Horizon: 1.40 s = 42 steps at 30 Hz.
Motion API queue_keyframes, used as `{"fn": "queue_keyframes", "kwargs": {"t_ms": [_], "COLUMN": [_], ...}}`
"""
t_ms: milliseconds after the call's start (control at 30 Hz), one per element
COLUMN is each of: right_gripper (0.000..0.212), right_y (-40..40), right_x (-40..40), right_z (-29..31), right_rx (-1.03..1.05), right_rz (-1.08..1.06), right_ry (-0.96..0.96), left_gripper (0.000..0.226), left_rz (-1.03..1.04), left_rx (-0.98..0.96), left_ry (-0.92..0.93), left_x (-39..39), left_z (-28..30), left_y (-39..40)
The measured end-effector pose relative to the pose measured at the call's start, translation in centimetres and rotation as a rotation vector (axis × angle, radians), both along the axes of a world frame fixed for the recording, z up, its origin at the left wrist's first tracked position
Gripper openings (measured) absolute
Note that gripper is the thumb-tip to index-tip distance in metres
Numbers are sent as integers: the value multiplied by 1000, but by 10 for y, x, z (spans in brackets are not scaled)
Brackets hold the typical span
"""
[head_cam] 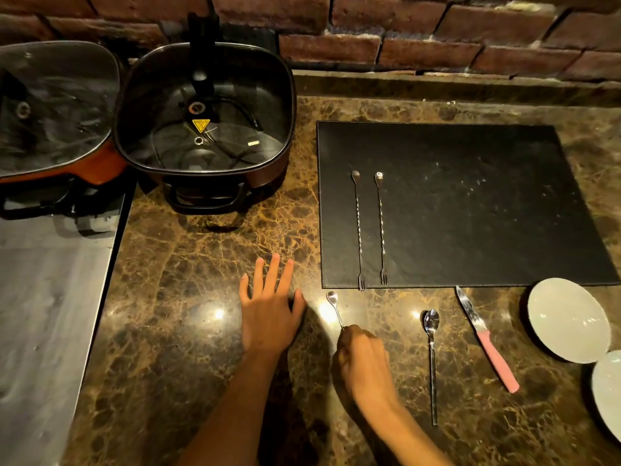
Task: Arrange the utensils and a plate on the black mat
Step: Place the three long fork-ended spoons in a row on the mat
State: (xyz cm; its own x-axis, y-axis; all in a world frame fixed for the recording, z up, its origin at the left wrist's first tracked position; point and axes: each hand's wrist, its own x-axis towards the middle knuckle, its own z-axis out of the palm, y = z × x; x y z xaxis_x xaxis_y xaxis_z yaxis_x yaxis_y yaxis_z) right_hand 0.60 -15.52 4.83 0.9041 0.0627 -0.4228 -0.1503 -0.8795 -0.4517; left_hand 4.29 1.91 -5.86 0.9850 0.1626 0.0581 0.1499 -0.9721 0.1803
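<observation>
A black mat [470, 203] lies on the marble counter at the right. Two long twisted bar spoons, one [358, 227] beside the other [381, 227], lie upright on its left part, fork ends at the near edge. My right hand [364, 361] is shut on a small spoon [333, 306], whose bowl points toward the mat just in front of its near edge. My left hand [268, 307] rests flat on the counter, fingers spread, holding nothing. A larger spoon [431, 358], a pink-handled knife [484, 338] and a white plate [568, 319] lie in front of the mat.
A second white plate [608, 395] sits at the right edge. An electric pot [205, 119] and its glass lid [53, 105] stand at the back left. A brick wall [437, 31] runs behind. A grey metal surface [47, 314] borders the counter on the left.
</observation>
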Motion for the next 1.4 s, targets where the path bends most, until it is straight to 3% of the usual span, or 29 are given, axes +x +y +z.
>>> {"fn": "queue_keyframes", "kwargs": {"t_ms": [333,633,700,767,867,1067,1200,1400], "right_gripper": [33,10,7,19,10,13,7,16], "right_y": [-12,-22,-20,-15,-3,28,45,52], "right_x": [-15,-17,1,36,106,215,241,237], "right_z": [1,2,5,9,13,8,1,-7], "right_rx": [-105,23,93,151,111,109,50,27], "right_rz": [-24,23,-32,-96,-171,-277,-238,-212], "right_ry": [30,24,-1,-36,-117,-96,-98,-117], "left_gripper": [62,61,62,63,62,61,59,58], "left_rz": [-4,-7,2,2,4,-8,-14,-12], "left_rx": [-11,-34,-38,-33,-29,-29,-35,-35], "left_ry": [27,39,50,58,61,66,79,96], "left_x": [0,1,1,1,2,1,1,1], "left_z": [-2,4,5,4,5,9,9,9], "left_y": [1,0,0,0,0,-1,-1,-1]}}
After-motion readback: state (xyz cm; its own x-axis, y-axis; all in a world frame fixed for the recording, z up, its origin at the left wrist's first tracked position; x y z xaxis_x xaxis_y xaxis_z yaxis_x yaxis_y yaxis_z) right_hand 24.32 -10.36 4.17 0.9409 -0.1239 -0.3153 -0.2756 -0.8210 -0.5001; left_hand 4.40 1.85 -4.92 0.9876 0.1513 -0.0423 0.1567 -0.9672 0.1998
